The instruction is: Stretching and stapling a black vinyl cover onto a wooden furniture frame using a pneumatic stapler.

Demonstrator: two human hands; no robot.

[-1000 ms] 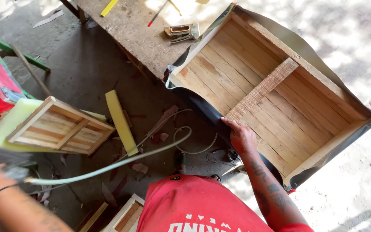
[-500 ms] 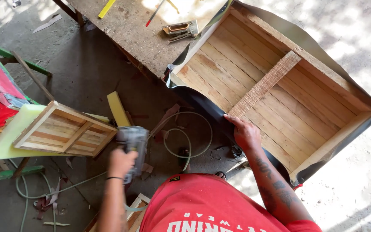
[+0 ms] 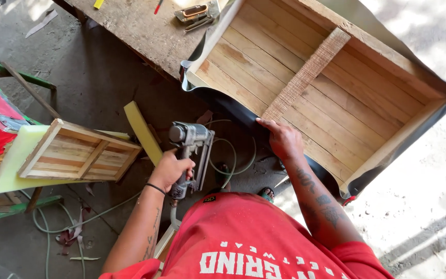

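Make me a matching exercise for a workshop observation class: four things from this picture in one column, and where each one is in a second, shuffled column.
Things
1. grey pneumatic staple gun
2. large wooden slatted frame wrapped in black sheet
3. small wooden slatted frame
4. metal hand stapler

Places
A. lying on pale foam at the left
B. on the worn wooden table top, at the top of the view
C. gripped in the left hand
D. under the fingertips of the right hand, leaning against the table edge

Pairs: 1-C, 2-D, 3-A, 4-B
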